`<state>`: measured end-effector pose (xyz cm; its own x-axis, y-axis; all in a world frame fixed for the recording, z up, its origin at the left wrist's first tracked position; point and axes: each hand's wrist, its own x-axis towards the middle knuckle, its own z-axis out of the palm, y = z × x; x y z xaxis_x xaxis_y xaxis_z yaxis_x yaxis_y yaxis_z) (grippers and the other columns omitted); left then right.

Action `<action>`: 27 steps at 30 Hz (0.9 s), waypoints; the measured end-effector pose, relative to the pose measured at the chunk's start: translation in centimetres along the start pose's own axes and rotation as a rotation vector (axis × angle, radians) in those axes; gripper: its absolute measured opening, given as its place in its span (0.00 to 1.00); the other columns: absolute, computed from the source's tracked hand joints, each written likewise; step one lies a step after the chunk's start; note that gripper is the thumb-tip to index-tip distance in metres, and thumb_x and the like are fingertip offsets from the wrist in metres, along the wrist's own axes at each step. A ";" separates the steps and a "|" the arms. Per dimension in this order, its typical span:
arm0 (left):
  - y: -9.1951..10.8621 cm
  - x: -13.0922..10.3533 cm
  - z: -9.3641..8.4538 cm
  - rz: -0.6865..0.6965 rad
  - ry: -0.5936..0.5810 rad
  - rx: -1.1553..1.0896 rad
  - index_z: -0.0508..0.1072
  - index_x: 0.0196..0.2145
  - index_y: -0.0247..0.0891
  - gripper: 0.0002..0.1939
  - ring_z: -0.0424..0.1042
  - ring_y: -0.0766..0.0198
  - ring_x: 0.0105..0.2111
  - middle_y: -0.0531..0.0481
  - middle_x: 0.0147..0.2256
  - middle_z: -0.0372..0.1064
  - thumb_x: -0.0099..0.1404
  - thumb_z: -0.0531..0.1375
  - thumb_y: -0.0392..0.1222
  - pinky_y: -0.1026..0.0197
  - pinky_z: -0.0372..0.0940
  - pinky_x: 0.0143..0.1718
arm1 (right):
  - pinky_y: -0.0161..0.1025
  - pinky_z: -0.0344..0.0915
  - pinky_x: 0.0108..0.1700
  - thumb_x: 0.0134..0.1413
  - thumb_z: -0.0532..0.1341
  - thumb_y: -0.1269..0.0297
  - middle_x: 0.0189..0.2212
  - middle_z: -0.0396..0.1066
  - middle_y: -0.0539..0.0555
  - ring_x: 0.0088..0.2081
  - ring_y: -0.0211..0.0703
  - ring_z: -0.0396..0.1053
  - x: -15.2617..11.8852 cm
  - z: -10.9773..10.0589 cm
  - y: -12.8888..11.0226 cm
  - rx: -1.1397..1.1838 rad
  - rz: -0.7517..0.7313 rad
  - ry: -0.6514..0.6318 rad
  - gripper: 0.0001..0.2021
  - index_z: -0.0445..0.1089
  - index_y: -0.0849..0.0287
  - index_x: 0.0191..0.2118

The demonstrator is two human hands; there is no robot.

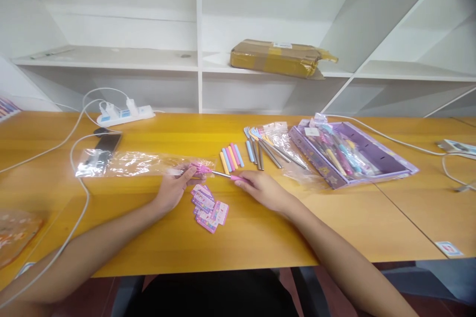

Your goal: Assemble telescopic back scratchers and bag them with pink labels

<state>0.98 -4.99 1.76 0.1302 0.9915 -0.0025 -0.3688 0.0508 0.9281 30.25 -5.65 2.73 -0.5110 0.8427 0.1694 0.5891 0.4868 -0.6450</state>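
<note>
My left hand (172,192) is closed on the pink head of a thin metal rod (221,174), beside the end of a long clear plastic sleeve (137,163). The pink handle at the rod's other end is gripped by my right hand (262,189). Small purple printed cards (205,203) lie in a loose pile just below the rod. Above it, pastel sticks (231,157) in yellow, blue and pink lie side by side. Metal rods with coloured claw-like heads (265,151) rest to their right.
A purple box (372,151) holding packaged items stands at the right. A phone (107,143), white cables and a power strip (126,115) are at the left. A taped cardboard parcel (275,57) sits on the shelf behind.
</note>
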 end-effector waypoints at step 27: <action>-1.6 -0.5 -0.2 -0.052 0.020 0.024 0.82 0.37 0.32 0.20 0.82 0.56 0.33 0.41 0.38 0.83 0.60 0.73 0.54 0.52 0.78 0.43 | 0.37 0.64 0.34 0.70 0.60 0.51 0.32 0.73 0.50 0.31 0.40 0.67 -0.2 0.6 -0.7 0.227 0.082 -0.078 0.15 0.73 0.56 0.51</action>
<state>1.33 -5.58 0.15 0.1299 0.9898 -0.0578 -0.3397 0.0992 0.9353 29.54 -6.35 2.68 -0.5194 0.8526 0.0569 0.4792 0.3458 -0.8067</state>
